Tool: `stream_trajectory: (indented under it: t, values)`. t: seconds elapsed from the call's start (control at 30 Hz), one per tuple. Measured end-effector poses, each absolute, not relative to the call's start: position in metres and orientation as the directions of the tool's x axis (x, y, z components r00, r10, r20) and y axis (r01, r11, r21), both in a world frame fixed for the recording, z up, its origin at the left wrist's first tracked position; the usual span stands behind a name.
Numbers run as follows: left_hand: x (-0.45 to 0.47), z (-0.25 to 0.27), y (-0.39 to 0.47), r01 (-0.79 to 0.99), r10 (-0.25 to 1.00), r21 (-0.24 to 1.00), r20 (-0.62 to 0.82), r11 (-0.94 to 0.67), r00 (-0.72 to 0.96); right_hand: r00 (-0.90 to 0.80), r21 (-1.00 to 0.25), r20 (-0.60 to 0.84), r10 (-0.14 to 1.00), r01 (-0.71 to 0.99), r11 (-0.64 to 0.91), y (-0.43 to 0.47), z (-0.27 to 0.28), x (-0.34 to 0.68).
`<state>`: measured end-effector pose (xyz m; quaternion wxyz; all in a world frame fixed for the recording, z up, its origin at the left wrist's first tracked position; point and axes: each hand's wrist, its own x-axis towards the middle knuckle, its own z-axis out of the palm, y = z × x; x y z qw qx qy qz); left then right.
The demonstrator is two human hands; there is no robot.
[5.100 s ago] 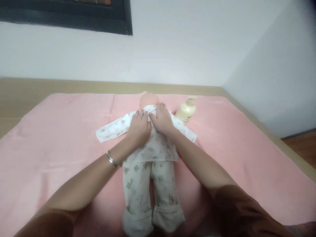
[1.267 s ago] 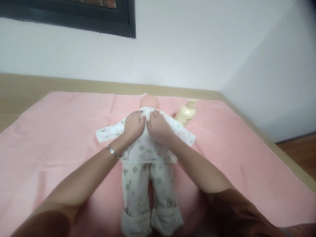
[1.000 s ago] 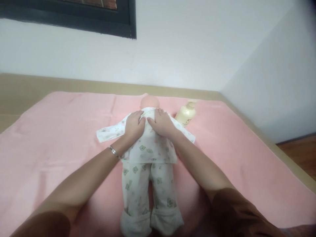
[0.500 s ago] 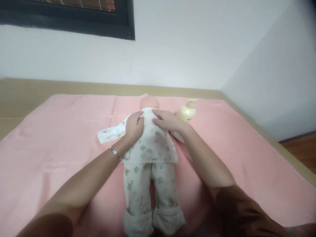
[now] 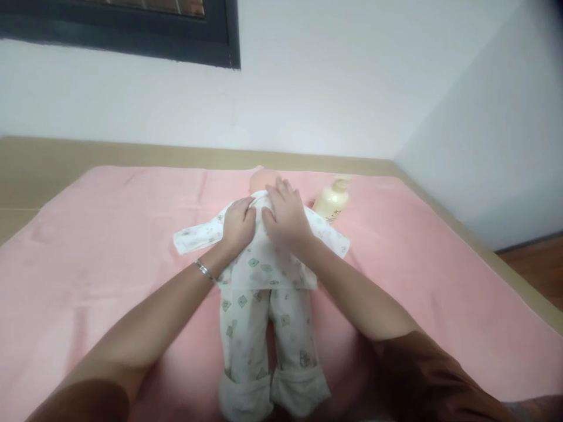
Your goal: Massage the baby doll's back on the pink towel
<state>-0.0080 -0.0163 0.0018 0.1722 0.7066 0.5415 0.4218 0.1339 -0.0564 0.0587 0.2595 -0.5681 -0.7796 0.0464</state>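
A baby doll (image 5: 275, 328) lies on a pink mat with its head away from me, in a white print top and trousers with rolled cuffs. No front of its head shows. My left hand (image 5: 238, 224), with a bracelet at the wrist, is closed around the left side of its upper body, thumb on the top. Flat and with fingers apart, my right hand (image 5: 288, 215) rests on the right of the upper back, its fingertips partly over the bald head (image 5: 260, 179). Both sleeves stick out sideways.
Just beyond the right sleeve stands a pale yellow pump bottle (image 5: 331, 202). The pink mat (image 5: 109, 252) covers most of a wooden surface (image 5: 53, 155), which meets a white wall (image 5: 316, 88) at the back. A dark window frame (image 5: 176, 47) is at the upper left.
My right hand has turned from pointing left across the back to pointing up toward the head, fingers now spread. The right sleeve has come into view. My left hand stays put.
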Motion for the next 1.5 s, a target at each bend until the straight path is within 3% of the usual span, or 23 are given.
stream_trajectory:
  t: [0.1,0.27,0.5,0.73,0.9,1.07,1.13,1.2,1.3,1.43,1.5]
  values:
    - [-0.008,0.001,-0.016,0.607,0.907,0.708,0.416,-0.362,0.056,-0.226,-0.371,0.396,0.89,0.848,0.38,-0.053,0.057,0.137]
    - [-0.008,0.003,-0.017,0.589,0.899,0.707,0.43,-0.392,0.082,-0.293,-0.375,0.314,0.903,0.836,0.402,-0.043,0.035,0.132]
    - [-0.007,0.005,-0.018,0.575,0.909,0.731,0.413,-0.368,0.057,-0.217,-0.426,0.437,0.873,0.804,0.414,-0.044,0.046,0.139]
    - [-0.007,0.007,-0.019,0.569,0.906,0.729,0.416,-0.382,0.076,-0.335,-0.371,0.29,0.897,0.824,0.427,-0.039,0.041,0.136]
    - [-0.007,0.006,-0.019,0.573,0.914,0.739,0.402,-0.353,0.045,-0.271,-0.396,0.389,0.88,0.814,0.425,-0.04,0.048,0.141]
    - [-0.007,0.011,-0.018,0.556,0.918,0.747,0.389,-0.364,0.079,-0.308,-0.365,0.26,0.915,0.846,0.389,-0.049,0.043,0.13]
    - [-0.006,0.021,-0.02,0.534,0.937,0.778,0.338,-0.331,0.089,-0.341,-0.414,0.213,0.916,0.817,0.401,-0.053,0.051,0.128]
    - [-0.002,0.037,-0.027,0.485,0.958,0.827,0.266,-0.285,0.109,-0.341,-0.497,0.226,0.912,0.765,0.409,-0.058,0.068,0.134]
    - [0.008,0.062,-0.045,0.293,0.969,0.935,0.146,-0.2,0.197,-0.243,-0.584,0.375,0.895,0.688,0.431,-0.062,0.1,0.159]
    - [0.033,0.086,-0.063,-0.092,0.945,0.993,0.096,-0.07,0.314,-0.063,-0.558,0.606,0.793,0.677,0.48,-0.055,0.128,0.213]
    - [0.049,0.092,-0.06,-0.171,0.924,0.985,0.058,0.008,0.379,0.015,-0.532,0.652,0.758,0.722,0.443,-0.044,0.132,0.239]
